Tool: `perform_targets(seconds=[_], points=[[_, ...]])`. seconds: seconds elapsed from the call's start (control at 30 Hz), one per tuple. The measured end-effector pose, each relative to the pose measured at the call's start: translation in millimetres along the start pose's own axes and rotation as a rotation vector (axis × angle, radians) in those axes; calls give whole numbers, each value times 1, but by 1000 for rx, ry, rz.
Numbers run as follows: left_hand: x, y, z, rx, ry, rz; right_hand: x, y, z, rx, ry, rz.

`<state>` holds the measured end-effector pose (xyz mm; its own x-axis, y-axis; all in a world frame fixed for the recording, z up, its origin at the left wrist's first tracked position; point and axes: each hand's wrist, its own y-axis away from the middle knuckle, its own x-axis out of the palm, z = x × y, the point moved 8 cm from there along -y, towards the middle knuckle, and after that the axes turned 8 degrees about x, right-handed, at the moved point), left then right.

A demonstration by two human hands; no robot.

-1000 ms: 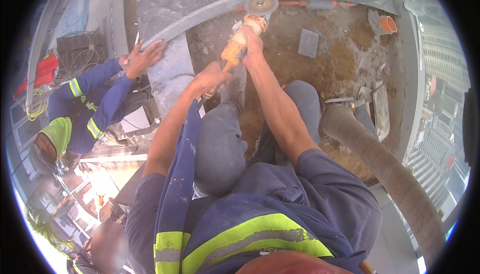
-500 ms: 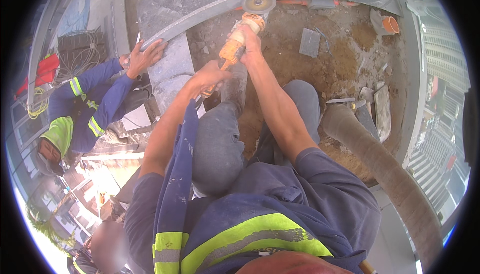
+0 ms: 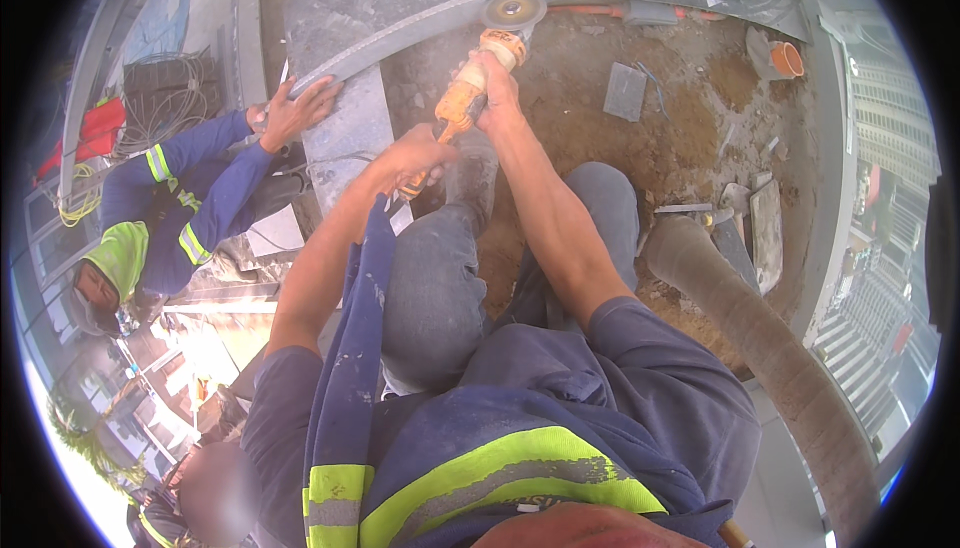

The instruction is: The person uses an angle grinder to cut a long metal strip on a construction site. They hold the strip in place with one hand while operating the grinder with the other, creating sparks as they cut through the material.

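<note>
An orange angle grinder [image 3: 461, 101] is held in both my hands, its round disc [image 3: 514, 12] against or very close to the front edge of a curved grey stone slab [image 3: 400, 33]. My right hand [image 3: 494, 91] wraps around the body near the head. Farther back, my left hand [image 3: 418, 156] is closed on the rear handle. Dusty haze hangs around the tool and the slab. At the left, a co-worker's hands [image 3: 300, 108] rest at the slab's end, above a pale flat slab [image 3: 350, 128].
Bare soil holds a grey square tile [image 3: 625, 92], an orange pipe end [image 3: 786, 60] and an orange conduit [image 3: 590, 10]. A thick flexible hose [image 3: 770, 348] runs down the right, beside trowel-like tools [image 3: 735, 198]. The co-worker [image 3: 165, 208] crouches left; another person [image 3: 165, 508] is lower left.
The view has shifted slightly, moving the surroundings a little to the right. My grip is unchanged, and the disc stays at the slab's edge, slightly left of before in the picture.
</note>
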<state>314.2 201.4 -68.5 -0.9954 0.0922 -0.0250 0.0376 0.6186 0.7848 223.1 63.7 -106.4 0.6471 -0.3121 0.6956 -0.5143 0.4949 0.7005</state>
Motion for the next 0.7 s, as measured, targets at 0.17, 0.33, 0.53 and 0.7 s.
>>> perform_targets(seconds=[0.17,0.33,0.53,0.7], points=[[3,-3,-7,9,-50,12,-2,-2,5,6,0,11],[5,-3,-12,-27,-3,-4,-1,-6,10,-6,-2,28],[13,-12,-17,31,-6,22,-8,-7,17,-22,9,-15],[19,-26,-25,32,-64,21,-13,-8,34,-36,-27,18]])
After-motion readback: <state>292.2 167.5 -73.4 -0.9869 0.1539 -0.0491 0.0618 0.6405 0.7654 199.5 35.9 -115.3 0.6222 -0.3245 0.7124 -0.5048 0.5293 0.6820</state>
